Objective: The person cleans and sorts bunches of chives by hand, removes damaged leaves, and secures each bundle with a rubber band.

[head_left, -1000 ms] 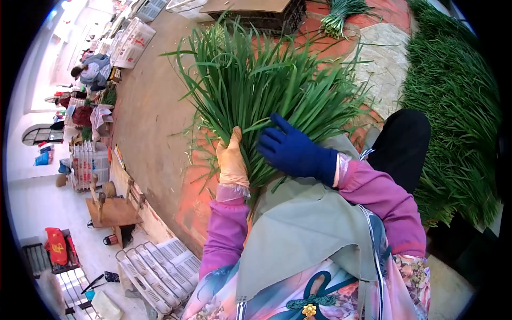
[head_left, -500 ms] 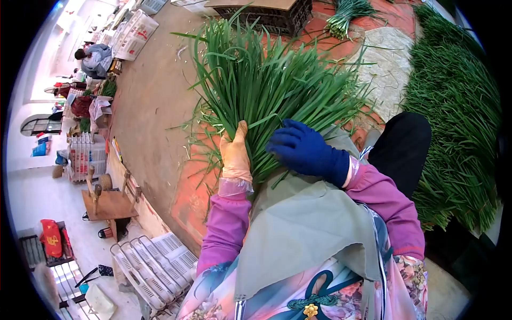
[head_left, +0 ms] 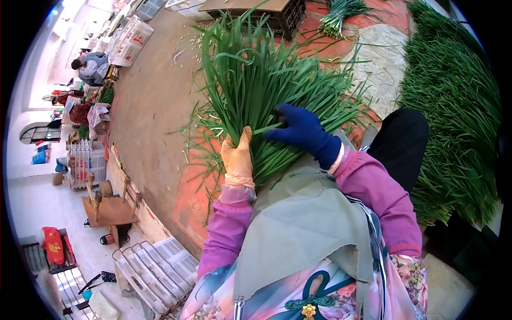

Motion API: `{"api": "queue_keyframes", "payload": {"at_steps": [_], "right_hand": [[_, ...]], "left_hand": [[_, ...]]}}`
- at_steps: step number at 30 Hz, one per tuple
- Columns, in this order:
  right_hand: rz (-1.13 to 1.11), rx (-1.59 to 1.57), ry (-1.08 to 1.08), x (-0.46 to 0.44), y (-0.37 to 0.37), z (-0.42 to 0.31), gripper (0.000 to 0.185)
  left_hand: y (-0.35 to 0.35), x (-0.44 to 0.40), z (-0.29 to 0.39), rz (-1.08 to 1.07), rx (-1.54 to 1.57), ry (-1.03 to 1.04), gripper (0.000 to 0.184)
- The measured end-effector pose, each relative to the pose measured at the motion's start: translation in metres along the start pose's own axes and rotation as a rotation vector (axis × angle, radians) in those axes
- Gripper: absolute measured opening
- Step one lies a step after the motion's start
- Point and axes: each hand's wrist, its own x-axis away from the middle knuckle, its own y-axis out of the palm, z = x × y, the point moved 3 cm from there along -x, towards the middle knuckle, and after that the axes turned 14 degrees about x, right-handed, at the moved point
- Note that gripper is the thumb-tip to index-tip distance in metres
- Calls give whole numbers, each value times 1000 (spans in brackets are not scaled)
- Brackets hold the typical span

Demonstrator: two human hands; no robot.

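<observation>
A large bunch of long green leaves point(head_left: 256, 85) fans out upward and to the right in front of me. My left hand point(head_left: 238, 159), in a pale orange glove, is closed round the lower left part of the bunch, thumb on top. In a dark blue glove, my right hand point(head_left: 306, 132) is over the right part of the bunch, its thumb and fingers spread apart and pointing left. Under the bunch's lower end lies the grey-green apron point(head_left: 309, 229) on my lap.
A long heap of green leaves point(head_left: 453, 106) lies at the right. Behind the bunch are a dark crate point(head_left: 290, 18) and a smaller tied bunch point(head_left: 337, 20). White crates point(head_left: 157, 272) and a wooden stool point(head_left: 111, 212) stand at the left. A person point(head_left: 92, 68) sits farther off.
My right hand has opened, its thumb and fingers now spread apart over the leaves. The leaves above my left hand have been drawn closer together and stand more upright.
</observation>
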Motion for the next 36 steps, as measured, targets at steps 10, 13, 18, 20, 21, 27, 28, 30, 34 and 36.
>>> {"api": "queue_keyframes", "payload": {"at_steps": [10, 13, 18, 20, 21, 27, 28, 30, 34, 36], "right_hand": [[144, 40, -260, -3, 11, 6, 28], [209, 55, -283, 0, 4, 6, 24], [210, 359, -191, -8, -6, 31, 18], [270, 316, -148, -5, -7, 38, 17], [331, 266, -103, -4, -8, 42, 16], [489, -372, 662, 2, -93, 182, 22], [446, 67, 577, 8, -102, 187, 29], [359, 702, 460, 25, -114, 152, 47], [746, 538, -151, 29, -116, 87, 51], [772, 555, -260, 28, -124, 61, 53]], "left_hand": [[0, -1, -2, -59, -124, 13, 20], [3, -6, -7, -158, -126, -1, 20], [13, -7, -12, -226, -224, -27, 19], [17, -8, -12, -223, -386, 25, 20], [15, -11, -15, -222, -381, 26, 20], [-2, -17, -20, -186, -147, -95, 23], [-6, -21, -21, -169, -172, -76, 24], [-7, -24, -19, -133, -214, -80, 24], [-1, -20, -5, -294, -269, -68, 50], [-12, -13, 4, -522, -352, -44, 100]]}}
